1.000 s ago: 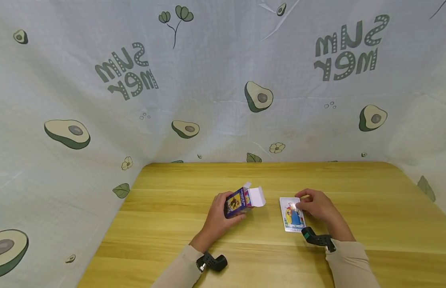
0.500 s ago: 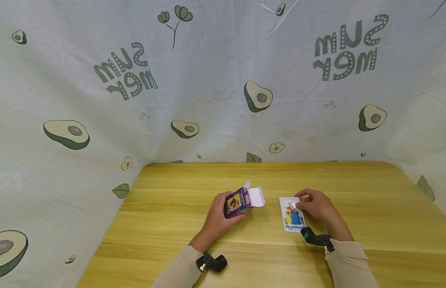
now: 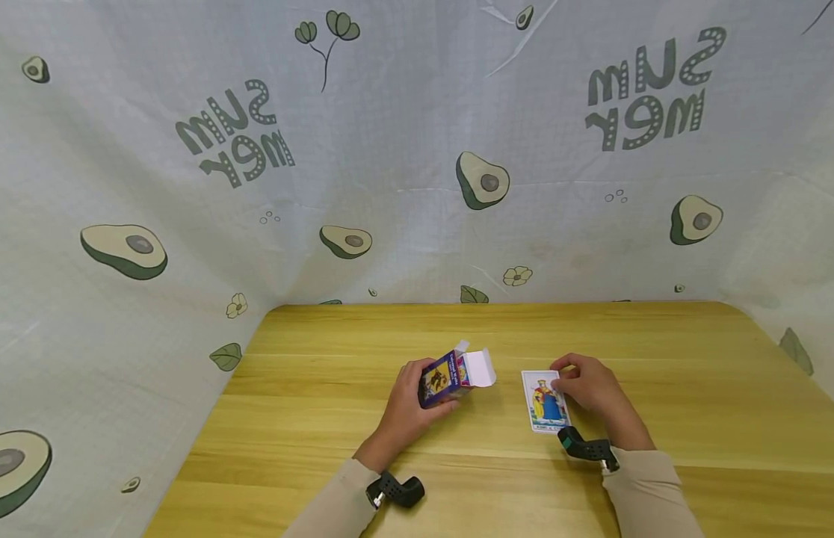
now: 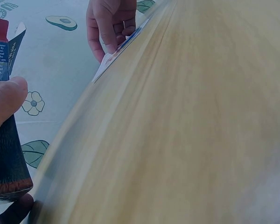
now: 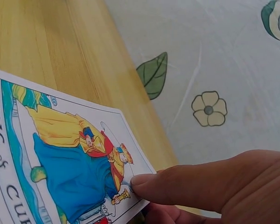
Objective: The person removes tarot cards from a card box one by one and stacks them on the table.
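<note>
My left hand (image 3: pixel 409 403) grips a dark blue and purple tarot card box (image 3: pixel 440 379), thumb on the near side and fingers round the far side. Its white top flap (image 3: pixel 480 367) stands open toward the right, and colourful contents show in the mouth. To the right, my right hand (image 3: pixel 590 385) pinches the far right corner of the tarot cards (image 3: pixel 545 403). The King of Cups lies face up on top. In the right wrist view my thumb (image 5: pixel 177 184) presses on the picture side; the other fingers are mostly hidden beneath. The left wrist view shows the box's printed side (image 4: pixel 9 149).
Both hands work over a wooden table (image 3: pixel 323 448). A pale cloth (image 3: pixel 417 149) with avocado prints hangs behind and to the sides of it. Each wrist wears a black camera mount, the left one (image 3: pixel 395 489) and the right one (image 3: pixel 587 446).
My right hand and wrist have shifted slightly left and toward me, with the tarot cards moving a little too. The left hand and the box have stayed in place.
</note>
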`<state>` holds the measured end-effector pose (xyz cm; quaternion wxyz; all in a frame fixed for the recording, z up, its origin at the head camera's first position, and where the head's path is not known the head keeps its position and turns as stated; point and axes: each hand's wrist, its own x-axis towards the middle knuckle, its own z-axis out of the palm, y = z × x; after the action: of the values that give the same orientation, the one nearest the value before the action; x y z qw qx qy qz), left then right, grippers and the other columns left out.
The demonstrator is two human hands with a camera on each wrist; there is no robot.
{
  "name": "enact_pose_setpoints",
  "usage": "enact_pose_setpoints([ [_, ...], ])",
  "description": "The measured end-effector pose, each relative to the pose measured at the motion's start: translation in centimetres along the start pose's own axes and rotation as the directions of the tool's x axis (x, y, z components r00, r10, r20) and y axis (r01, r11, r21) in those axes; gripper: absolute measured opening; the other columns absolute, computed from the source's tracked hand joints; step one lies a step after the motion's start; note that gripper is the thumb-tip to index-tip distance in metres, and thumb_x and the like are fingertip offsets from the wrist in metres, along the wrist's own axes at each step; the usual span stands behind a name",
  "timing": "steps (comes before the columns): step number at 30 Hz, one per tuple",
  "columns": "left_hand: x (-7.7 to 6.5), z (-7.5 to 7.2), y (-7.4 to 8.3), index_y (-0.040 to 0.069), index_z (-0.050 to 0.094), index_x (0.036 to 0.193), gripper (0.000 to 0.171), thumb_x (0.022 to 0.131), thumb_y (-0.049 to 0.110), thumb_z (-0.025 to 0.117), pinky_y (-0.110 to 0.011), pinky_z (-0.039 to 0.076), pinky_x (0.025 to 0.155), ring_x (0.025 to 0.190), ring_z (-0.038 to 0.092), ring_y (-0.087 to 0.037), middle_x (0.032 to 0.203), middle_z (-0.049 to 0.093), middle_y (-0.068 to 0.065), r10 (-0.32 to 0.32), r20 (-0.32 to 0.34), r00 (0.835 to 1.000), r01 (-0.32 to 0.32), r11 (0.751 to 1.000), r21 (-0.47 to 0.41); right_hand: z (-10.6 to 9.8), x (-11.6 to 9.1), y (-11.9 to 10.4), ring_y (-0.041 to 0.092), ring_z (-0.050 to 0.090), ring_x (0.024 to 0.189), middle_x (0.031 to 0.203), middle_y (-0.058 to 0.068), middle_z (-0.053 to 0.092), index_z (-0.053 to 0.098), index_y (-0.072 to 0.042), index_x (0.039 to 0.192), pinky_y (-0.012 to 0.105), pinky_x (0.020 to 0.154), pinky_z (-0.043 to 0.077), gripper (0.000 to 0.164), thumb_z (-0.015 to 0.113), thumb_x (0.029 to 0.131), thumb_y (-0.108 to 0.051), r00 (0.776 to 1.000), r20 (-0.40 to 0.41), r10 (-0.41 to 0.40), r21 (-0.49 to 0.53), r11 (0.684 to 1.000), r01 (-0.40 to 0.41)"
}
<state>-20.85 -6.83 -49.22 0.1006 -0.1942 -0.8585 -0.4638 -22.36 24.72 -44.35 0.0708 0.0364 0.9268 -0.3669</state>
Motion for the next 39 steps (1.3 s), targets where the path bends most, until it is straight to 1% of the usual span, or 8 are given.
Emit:
enact_pose_setpoints([
  [14,-0.04,-0.07,0.00,0.015,0.044,0.135,0.072,0.078,0.044,0.078,-0.032,0.043,0.087,0.102,0.046,-0.013,0.122,0.051,0.001,0.008,-0.001,1.000,-0.008,1.000,-0.003,0.26,-0.08,-0.01,0.032,0.052,0.086,0.100,0.022,0.060,0.061,0.001,0.114,0.042,0.073,0.045,0.032,0.066,0.085,-0.012,1.000,-0.014,0.008,-0.008,1.000,-0.008],
  [22,-0.05,-0.05,0.03,0.014,0.044,0.136,0.073,0.078,0.042,0.079,-0.033,0.043,0.088,0.103,0.046,-0.013,0.122,0.051,0.001,0.000,0.003,1.000,0.000,1.000,-0.004,0.33,-0.08,0.11,0.033,0.052,0.087,0.099,0.022,0.060,0.061,0.001,0.113,0.042,0.073,0.045,0.031,0.067,0.085,-0.012,1.000,-0.017,0.000,-0.017,1.000,0.000],
  [33,-0.02,-0.02,0.10,0.014,0.045,0.135,0.072,0.077,0.040,0.080,-0.032,0.043,0.087,0.103,0.046,-0.013,0.122,0.051,0.000,0.004,-0.004,1.000,-0.004,1.000,0.017,0.21,-0.21,-0.05,0.034,0.051,0.088,0.100,0.023,0.060,0.062,0.000,0.113,0.044,0.074,0.045,0.031,0.067,0.085,-0.011,1.000,-0.016,0.006,-0.012,1.000,-0.007],
  [39,0.00,0.04,0.04,0.013,0.045,0.134,0.071,0.078,0.040,0.080,-0.033,0.044,0.086,0.102,0.047,-0.014,0.122,0.052,-0.001,0.030,-0.017,0.999,-0.029,0.999,0.029,0.16,-0.14,0.03,0.034,0.051,0.089,0.100,0.022,0.060,0.062,0.000,0.114,0.044,0.075,0.045,0.032,0.068,0.085,-0.011,1.000,-0.009,0.016,-0.006,1.000,-0.016],
])
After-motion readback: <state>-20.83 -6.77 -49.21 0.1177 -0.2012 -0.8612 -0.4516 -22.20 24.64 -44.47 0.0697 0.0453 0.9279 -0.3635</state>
